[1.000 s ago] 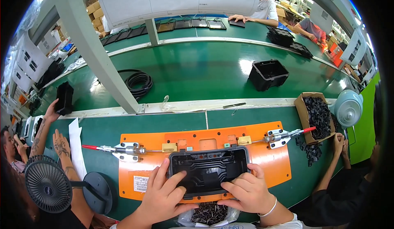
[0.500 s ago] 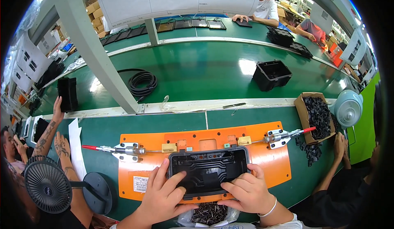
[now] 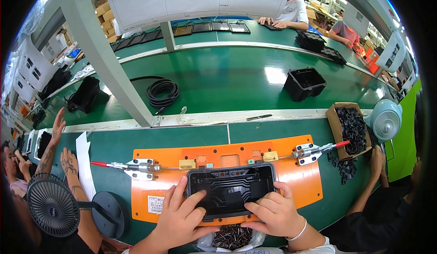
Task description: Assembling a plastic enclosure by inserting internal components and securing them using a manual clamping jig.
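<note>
A black plastic housing (image 3: 234,198), open side up, sits on an orange fixture plate (image 3: 298,181) in front of me. My left hand (image 3: 182,213) grips its left end, with fingers reaching over the rim and inside. On the right end, my right hand (image 3: 276,210) is curled over the rim, fingertips inside the housing. Beyond its far edge, the plate carries a left toggle clamp (image 3: 143,166) and a right toggle clamp (image 3: 310,153), both with red handles. Below my hands lies a plastic-lined container of small dark screws (image 3: 232,236).
A cardboard box of small black parts (image 3: 350,128) stands at right beside a pale blue fan (image 3: 386,119). At left are a black fan (image 3: 53,205) and a co-worker's forearm (image 3: 51,144). A cable coil (image 3: 163,92) and black housings (image 3: 305,84) lie on the green surface beyond.
The left co-worker has let go of a black housing, which now sits on the far green surface. The coil and far-right housing have shifted slightly right. My hands have stayed put.
</note>
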Demonstrator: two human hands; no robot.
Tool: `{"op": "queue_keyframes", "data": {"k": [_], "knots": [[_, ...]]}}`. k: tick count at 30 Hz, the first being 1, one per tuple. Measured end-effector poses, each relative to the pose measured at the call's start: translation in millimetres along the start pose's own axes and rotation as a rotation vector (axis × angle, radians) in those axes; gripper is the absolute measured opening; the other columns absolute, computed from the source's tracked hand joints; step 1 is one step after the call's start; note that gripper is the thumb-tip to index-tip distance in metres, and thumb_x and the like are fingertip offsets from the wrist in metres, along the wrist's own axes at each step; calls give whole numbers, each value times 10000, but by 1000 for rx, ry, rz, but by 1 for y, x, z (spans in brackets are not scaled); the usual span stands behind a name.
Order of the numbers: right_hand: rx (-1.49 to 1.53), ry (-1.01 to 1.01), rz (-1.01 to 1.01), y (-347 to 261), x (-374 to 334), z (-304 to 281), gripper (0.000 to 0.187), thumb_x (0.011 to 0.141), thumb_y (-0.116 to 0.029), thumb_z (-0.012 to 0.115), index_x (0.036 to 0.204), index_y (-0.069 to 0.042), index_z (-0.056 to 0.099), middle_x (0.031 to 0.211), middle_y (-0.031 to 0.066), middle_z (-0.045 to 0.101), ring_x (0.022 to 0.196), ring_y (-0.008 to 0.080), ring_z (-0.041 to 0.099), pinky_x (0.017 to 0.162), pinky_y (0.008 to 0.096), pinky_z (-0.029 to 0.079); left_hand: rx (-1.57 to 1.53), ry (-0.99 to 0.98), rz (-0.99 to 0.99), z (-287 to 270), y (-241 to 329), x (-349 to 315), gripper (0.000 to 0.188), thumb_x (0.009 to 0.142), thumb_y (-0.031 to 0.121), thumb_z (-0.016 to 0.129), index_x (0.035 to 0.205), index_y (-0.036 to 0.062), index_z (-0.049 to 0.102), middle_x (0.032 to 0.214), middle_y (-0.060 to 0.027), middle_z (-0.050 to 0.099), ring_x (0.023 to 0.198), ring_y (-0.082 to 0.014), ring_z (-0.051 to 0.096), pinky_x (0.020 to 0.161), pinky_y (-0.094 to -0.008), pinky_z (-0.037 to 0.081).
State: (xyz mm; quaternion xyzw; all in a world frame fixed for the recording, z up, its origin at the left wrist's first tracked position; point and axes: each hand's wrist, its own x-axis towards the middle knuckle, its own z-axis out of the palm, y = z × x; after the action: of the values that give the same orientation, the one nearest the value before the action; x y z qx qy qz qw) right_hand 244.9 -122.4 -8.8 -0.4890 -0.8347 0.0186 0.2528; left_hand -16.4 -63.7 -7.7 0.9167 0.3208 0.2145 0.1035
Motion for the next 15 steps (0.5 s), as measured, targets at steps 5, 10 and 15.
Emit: {"op": "queue_keyframes", "data": {"k": [5,10,15], "knots": [[5,3,3,-1,0,0,406,716,-462,759,924,-121,691,712,-39,589,698,132,565,979,421,318,0,0,0,0,0,-1,501,695,534,764,806,92,557,1214,-118,573,1325,-493,340,993,-602,318],[6,6,4,0,-1,0,402,716,-453,763,927,-120,687,718,-41,591,700,132,566,982,421,317,-1,-7,-1,0,1,-1,500,695,531,766,810,91,559,1220,-120,569,1327,-492,337,998,-602,311],[15,8,1,0,-1,0,405,713,-450,768,930,-119,685,718,-43,589,702,131,566,988,420,315,-1,-6,1,0,0,-1,506,698,534,764,819,86,560,1224,-123,566,1324,-493,338,1000,-601,309]]}}
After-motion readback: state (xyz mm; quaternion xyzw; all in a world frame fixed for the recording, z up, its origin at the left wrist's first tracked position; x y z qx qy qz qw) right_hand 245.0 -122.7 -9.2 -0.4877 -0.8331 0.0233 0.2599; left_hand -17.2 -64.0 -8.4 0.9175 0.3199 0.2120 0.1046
